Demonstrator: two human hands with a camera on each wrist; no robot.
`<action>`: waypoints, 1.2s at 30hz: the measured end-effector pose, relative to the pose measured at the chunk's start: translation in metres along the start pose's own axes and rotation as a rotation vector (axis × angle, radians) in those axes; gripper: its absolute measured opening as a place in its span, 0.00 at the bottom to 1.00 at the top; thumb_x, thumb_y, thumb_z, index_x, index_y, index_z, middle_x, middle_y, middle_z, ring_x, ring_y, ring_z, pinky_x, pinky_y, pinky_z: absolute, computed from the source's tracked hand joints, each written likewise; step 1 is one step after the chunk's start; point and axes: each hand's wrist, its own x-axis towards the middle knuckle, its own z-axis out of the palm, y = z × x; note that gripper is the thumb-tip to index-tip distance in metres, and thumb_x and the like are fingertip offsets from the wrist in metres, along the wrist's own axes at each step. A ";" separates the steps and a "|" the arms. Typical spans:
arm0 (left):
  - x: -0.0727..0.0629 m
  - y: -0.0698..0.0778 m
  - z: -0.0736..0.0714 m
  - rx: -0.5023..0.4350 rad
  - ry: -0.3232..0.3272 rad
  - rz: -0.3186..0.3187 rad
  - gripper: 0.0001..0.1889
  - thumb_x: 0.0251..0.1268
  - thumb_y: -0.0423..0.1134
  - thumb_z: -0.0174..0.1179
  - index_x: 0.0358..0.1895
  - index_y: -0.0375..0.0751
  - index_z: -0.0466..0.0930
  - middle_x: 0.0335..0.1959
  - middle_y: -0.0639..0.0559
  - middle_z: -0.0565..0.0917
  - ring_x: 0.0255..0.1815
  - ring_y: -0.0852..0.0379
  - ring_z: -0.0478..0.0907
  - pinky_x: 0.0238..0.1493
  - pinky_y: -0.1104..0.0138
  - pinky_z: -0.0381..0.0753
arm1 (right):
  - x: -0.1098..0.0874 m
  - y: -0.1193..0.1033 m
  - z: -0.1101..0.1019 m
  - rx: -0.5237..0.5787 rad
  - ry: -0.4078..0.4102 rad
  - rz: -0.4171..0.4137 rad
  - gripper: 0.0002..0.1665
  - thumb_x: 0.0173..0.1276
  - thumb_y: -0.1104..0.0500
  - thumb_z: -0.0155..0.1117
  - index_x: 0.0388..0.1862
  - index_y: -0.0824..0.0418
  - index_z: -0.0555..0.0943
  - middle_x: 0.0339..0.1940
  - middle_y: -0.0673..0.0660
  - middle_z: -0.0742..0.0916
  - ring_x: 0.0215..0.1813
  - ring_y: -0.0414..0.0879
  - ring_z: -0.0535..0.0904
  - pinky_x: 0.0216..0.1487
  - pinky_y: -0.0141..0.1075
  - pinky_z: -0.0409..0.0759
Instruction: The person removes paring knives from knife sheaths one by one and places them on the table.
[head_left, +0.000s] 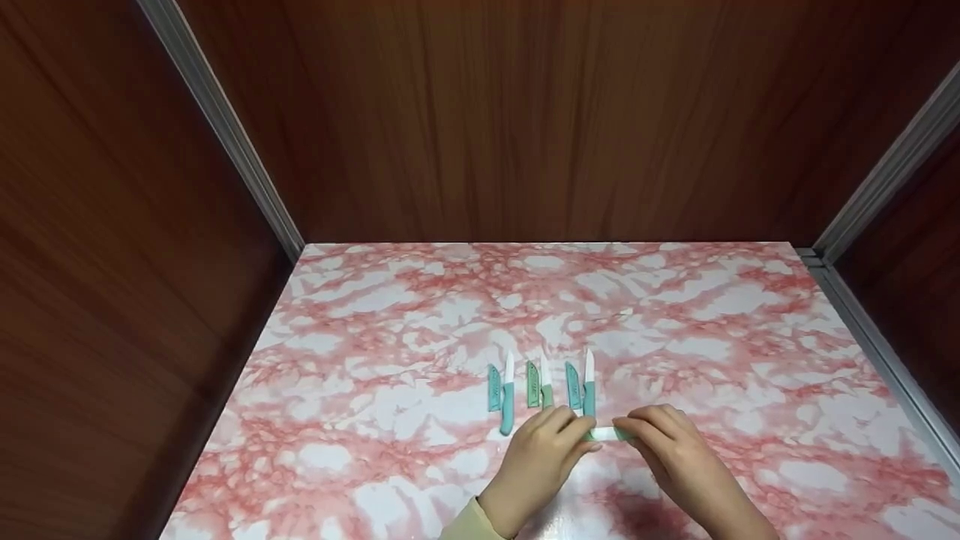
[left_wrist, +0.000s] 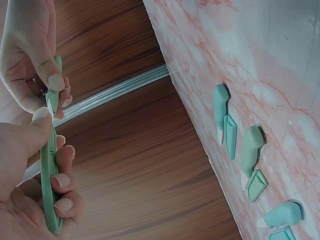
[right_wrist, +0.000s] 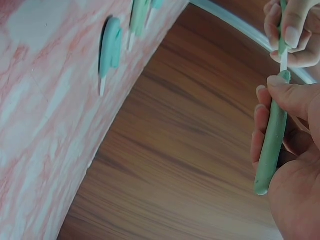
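Note:
Above the front of the table, both hands hold a small green-handled knife (right_wrist: 272, 142) and its green sheath (left_wrist: 49, 172). My right hand (head_left: 675, 446) grips the knife's handle, thumb near the blade end. In my left hand (head_left: 544, 450), the fingers and thumb hold the sheath. A stretch of white blade (head_left: 609, 434) shows between the two hands; its tip is hidden on the sheath side. Just beyond the hands lie a teal knife (head_left: 589, 394) with a teal sheath (head_left: 574, 386), and a green knife (head_left: 547, 390) with a green sheath (head_left: 533, 384).
Another teal knife (head_left: 508, 405) and teal sheath (head_left: 493, 388) lie at the row's left end, the blade pointing away from me. The table (head_left: 375, 330) has a red-and-white marbled top. Dark wooden panels (head_left: 487, 120) with metal strips stand around it.

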 end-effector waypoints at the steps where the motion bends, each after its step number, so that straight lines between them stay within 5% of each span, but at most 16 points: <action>1: 0.000 0.000 0.000 0.002 0.002 0.002 0.12 0.69 0.47 0.55 0.46 0.45 0.81 0.33 0.60 0.74 0.31 0.68 0.67 0.36 0.83 0.66 | 0.000 0.000 0.000 0.001 -0.002 0.000 0.21 0.77 0.49 0.45 0.48 0.57 0.83 0.43 0.46 0.81 0.42 0.40 0.75 0.46 0.23 0.70; 36: -0.001 -0.002 -0.004 -0.008 -0.003 -0.006 0.11 0.66 0.45 0.59 0.45 0.43 0.82 0.33 0.60 0.76 0.31 0.68 0.68 0.40 0.82 0.68 | -0.004 0.002 -0.007 -0.030 0.007 0.019 0.22 0.77 0.47 0.43 0.47 0.56 0.83 0.43 0.46 0.81 0.41 0.40 0.74 0.45 0.24 0.69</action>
